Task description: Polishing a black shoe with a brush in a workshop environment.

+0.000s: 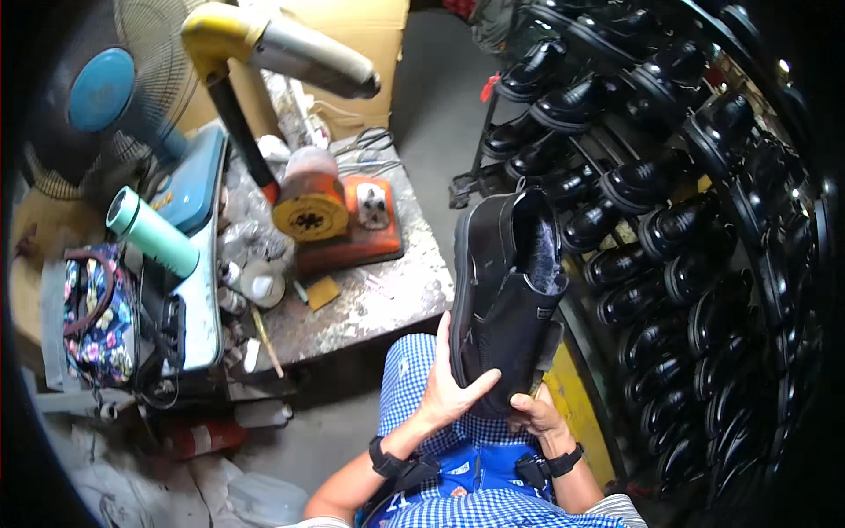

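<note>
A black shoe (502,290) stands on end over my lap, its opening facing right. My left hand (449,383) presses flat against its left side near the heel, thumb up along the sole edge. My right hand (537,418) grips the shoe's lower end from underneath, fingers curled around it. Both wrists carry black straps. I wear a blue-and-white checked apron (466,493).
A rack (669,229) packed with several glossy black shoes fills the right side. On the left is a worn workbench (378,290) with an orange machine (339,216), a yellow pipe (220,40), a fan (106,97), a green bottle (154,233) and a flowered bag (101,317).
</note>
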Motion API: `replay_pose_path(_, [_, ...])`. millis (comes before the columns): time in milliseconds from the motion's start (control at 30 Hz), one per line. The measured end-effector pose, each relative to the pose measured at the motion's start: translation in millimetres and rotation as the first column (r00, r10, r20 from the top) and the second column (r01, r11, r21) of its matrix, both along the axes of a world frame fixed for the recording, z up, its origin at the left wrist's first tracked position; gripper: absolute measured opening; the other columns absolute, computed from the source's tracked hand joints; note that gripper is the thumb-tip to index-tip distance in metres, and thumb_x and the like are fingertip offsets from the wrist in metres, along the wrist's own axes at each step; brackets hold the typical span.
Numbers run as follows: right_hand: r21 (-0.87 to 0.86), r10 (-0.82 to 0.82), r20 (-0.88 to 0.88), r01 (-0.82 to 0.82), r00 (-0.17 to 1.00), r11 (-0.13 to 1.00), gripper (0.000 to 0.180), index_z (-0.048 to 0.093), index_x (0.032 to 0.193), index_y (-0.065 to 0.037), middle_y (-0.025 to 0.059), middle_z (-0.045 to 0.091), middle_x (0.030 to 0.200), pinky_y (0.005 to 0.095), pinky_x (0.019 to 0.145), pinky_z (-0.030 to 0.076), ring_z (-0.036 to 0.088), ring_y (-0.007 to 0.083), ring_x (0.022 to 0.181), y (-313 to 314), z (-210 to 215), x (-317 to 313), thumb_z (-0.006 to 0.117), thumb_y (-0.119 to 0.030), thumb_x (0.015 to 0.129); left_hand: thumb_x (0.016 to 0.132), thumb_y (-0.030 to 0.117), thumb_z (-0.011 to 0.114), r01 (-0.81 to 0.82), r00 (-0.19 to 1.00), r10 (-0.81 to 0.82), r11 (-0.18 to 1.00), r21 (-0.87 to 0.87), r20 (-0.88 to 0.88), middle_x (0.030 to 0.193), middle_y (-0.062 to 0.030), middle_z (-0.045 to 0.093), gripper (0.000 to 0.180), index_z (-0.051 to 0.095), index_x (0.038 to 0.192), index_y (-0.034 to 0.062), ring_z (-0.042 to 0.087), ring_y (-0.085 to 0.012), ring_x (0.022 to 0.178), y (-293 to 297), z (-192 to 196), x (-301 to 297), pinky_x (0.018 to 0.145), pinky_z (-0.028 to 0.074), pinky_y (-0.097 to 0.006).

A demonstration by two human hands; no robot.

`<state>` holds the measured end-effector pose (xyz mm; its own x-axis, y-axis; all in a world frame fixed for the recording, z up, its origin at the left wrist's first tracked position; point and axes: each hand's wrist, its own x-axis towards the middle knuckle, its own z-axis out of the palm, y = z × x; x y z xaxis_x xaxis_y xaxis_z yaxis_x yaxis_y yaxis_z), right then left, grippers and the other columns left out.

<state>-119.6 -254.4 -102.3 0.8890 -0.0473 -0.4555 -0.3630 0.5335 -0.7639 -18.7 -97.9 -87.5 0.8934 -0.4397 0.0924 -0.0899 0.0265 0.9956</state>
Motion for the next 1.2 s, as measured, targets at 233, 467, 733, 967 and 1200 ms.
replay_pose_path(233, [-0.684, -0.128, 0.057, 0.131, 0.99, 0.717, 0.036, 0.047, 0.115, 0.001, 0.0012, 0.054, 0.07, 0.0175, 0.041, 0.031, 0.04, 0.0036, 0.047, -46, -8, -6, 0.041, -0.027, 0.093, 0.064, 0.014, 0.073, -0.143, 0.988, 0.15, 0.97, 0.196, -0.026, 0.125, -0.0171, 0.046, 0.09, 0.021, 0.136, 0.0003, 0.05, -0.0199, 0.11, 54, -11, -6, 0.093, 0.039, -0.031])
replay_pose_path(467, [-0.87, -0.008, 0.134, 0.121, 0.991, 0.478, 0.04, 0.044, 0.125, 0.0, 0.0103, 0.058, 0.11, 0.0244, 0.074, 0.045, 0.056, 0.0133, 0.077, -36, 23, -2, 0.051, -0.006, 0.086, 0.061, 0.026, 0.069, -0.152, 0.962, -0.037, 0.751, 0.642, 0.271, 0.11, -0.0226, 0.052, 0.091, 0.022, 0.133, -0.0022, 0.06, -0.0362, 0.083, 64, -20, -10, 0.071, 0.051, -0.038])
replay_pose_path(733, [-0.978, 0.263, 0.098, 0.044, 0.96, 0.203, 0.031, 0.06, 0.11, -0.008, 0.0125, 0.056, 0.066, 0.0285, 0.054, 0.042, 0.053, 0.0194, 0.056, -20, 8, 8, 0.058, -0.004, 0.08, 0.061, 0.024, 0.069, -0.082, 0.936, -0.173, 0.742, 0.666, 0.308, 0.117, -0.0246, 0.048, 0.085, 0.026, 0.13, -0.0034, 0.06, -0.0352, 0.087, 57, -21, -11, 0.073, 0.051, -0.037])
replay_pose_path(967, [-0.957, 0.206, 0.078, 0.015, 0.975, 0.289, 0.025, 0.062, 0.106, -0.004, 0.0145, 0.064, 0.081, 0.0263, 0.06, 0.045, 0.06, 0.0187, 0.066, -32, -11, 2, 0.057, -0.008, 0.082, 0.06, 0.023, 0.069, -0.01, 0.928, -0.234, 0.762, 0.647, 0.289, 0.114, -0.0235, 0.05, 0.085, 0.027, 0.13, -0.0009, 0.06, -0.034, 0.086, 64, -21, -4, 0.071, 0.051, -0.036])
replay_pose_path(1200, [-0.934, 0.259, 0.238, 0.147, 0.936, 0.326, 0.028, 0.063, 0.107, -0.008, 0.0162, 0.061, 0.071, 0.0294, 0.055, 0.044, 0.059, 0.0189, 0.059, -26, -28, 4, 0.06, -0.007, 0.079, 0.061, 0.022, 0.069, 0.035, 0.916, -0.289, 0.749, 0.661, 0.278, 0.119, -0.0242, 0.046, 0.084, 0.027, 0.128, -0.0057, 0.058, -0.0342, 0.091, 61, -19, -2, 0.072, 0.052, -0.036])
